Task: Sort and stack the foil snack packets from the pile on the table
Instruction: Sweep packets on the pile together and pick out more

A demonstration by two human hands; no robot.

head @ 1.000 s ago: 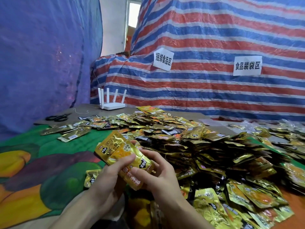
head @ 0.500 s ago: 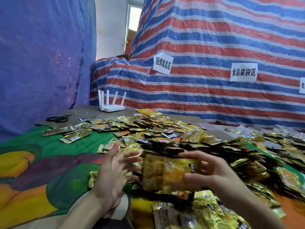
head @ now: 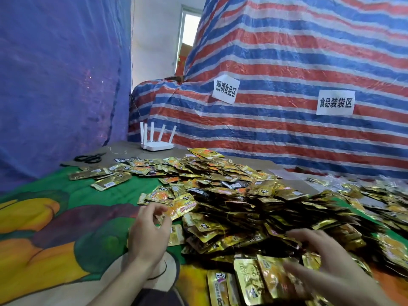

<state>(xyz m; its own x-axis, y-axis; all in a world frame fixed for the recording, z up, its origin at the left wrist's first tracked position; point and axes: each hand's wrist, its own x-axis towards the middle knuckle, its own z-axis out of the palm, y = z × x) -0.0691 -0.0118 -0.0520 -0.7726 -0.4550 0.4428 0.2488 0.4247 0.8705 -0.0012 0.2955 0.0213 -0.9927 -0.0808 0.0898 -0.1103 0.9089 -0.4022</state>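
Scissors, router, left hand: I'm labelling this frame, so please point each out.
scissors [head: 89, 158], head view, on the black handles.
router [head: 157, 147], head view, on its white body.
left hand [head: 148, 234], head view, on the back of the hand.

View: we log one, a wide-angle camera worn on the person's head.
Facing: forward and down across the tabletop [head: 88, 200], striped tarp [head: 287, 133] as our backdrop.
Nearness: close; left hand [head: 150, 233] pinching an orange packet [head: 182, 207] and right hand [head: 335, 268] sit at our lower edge, the packet pile [head: 242, 195] just beyond.
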